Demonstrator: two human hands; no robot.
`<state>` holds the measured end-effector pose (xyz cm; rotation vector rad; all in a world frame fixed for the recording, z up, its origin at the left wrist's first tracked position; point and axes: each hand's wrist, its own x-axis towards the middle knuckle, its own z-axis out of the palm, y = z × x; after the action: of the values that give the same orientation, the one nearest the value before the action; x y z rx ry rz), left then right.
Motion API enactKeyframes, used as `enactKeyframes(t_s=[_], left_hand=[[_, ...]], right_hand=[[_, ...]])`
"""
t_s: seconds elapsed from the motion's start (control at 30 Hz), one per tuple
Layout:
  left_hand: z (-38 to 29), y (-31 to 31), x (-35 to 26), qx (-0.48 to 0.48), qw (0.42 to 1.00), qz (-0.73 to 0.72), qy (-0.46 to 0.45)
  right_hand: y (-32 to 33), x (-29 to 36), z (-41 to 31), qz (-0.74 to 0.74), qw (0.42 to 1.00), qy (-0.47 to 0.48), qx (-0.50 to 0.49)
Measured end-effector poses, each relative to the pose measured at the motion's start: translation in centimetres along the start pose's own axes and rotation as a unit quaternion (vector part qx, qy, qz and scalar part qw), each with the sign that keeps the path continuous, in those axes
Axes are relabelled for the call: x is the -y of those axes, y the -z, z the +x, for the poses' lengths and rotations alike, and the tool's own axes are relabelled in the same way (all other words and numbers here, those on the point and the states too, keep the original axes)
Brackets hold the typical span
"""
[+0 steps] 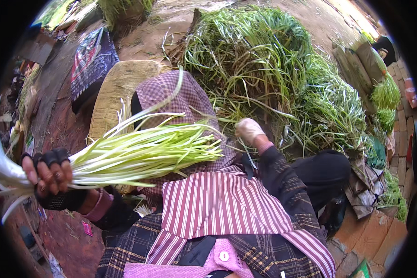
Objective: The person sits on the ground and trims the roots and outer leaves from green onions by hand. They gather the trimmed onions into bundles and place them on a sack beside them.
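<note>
My left hand (54, 177), in a black fingerless glove, is closed around a thick bundle of chive-like stalks (149, 153). The bundle lies sideways over my lap, its pale yellow-green cut-looking ends to the right. Whiter, curling ends stick out past my fist at the left. My right hand (250, 132), in a pale glove, is curled at the near edge of a big heap of loose green leaves (250, 52). Its fingers face away, so whether anything is in them is hidden. A checked cloth (180, 90) covers my knee beneath the bundle.
A yellowish pad (107, 93) lies beyond the left knee, near a patterned dark blue sack (93, 62). At the right stand tied bundles of greens (385, 93) on brick paving (401, 139). Flattened cardboard (371, 236) lies at lower right, and a pink wrapper (87, 228) at lower left.
</note>
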<state>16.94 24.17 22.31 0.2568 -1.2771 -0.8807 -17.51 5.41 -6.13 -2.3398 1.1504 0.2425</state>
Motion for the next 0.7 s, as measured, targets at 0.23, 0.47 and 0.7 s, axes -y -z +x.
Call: enactKeyframes(t_s=[0.23,0.47,0.7], left_hand=[[0.5,1.3,1.7,0.000,0.999,0.016,0.031],[-0.7,5.7,-1.2,-0.138,0.984,0.092,0.064],[-4.7,10.4,-3.4,-0.155,0.982,0.066,0.085]], right_hand=[[8.5,0.7,1.0,0.488,0.794,0.154,-0.329],[13.2,2.6,-4.7,0.201,0.921,-0.036,-0.331],[12.0,4.5,-5.4,0.262,0.940,0.049,-0.214]])
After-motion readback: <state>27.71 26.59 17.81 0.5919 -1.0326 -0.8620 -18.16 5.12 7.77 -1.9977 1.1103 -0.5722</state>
